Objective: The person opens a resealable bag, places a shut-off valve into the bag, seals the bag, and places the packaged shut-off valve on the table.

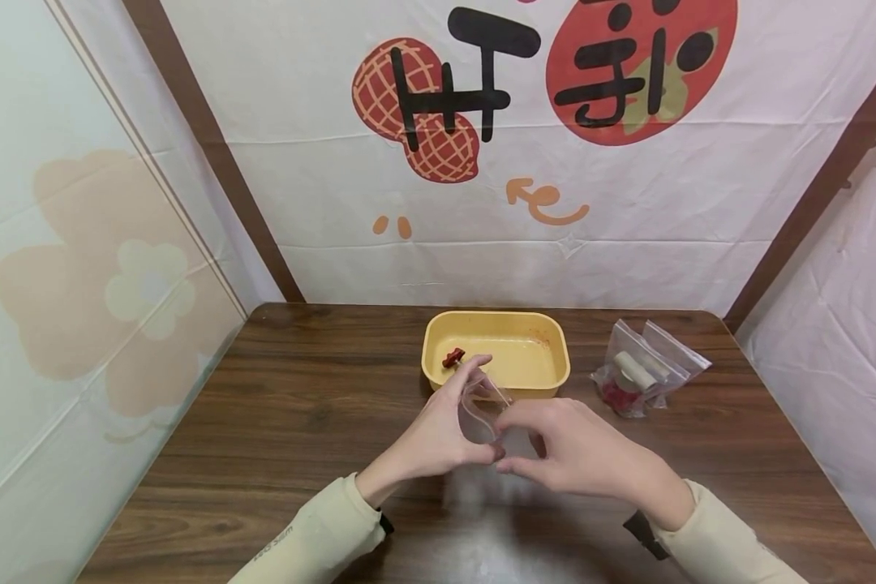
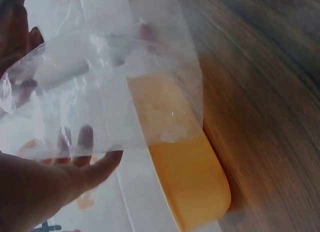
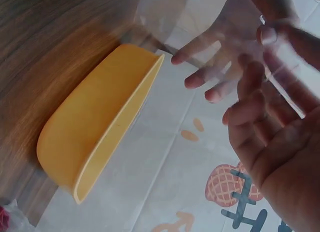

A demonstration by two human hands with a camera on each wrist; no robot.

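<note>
A clear plastic bag [image 1: 478, 410] is held up between both hands above the dark wooden table, its mouth parted. My left hand [image 1: 438, 430] holds one side of its mouth, thumb and fingers curved round it. My right hand [image 1: 591, 450] pinches the opposite edge, close to the left thumb. In the left wrist view the thin bag [image 2: 100, 102] spreads in front of the yellow tray [image 2: 192, 177]. Just beyond the hands, in the head view, a small dark red object [image 1: 453, 358] lies inside the tray at its left.
To the right of the tray, clear zip bags [image 1: 638, 373] hold a white cylindrical item and something red. The wooden table [image 1: 314, 389] reaches back to a printed cloth wall [image 1: 321, 203]. More cloth walls flank the table left and right.
</note>
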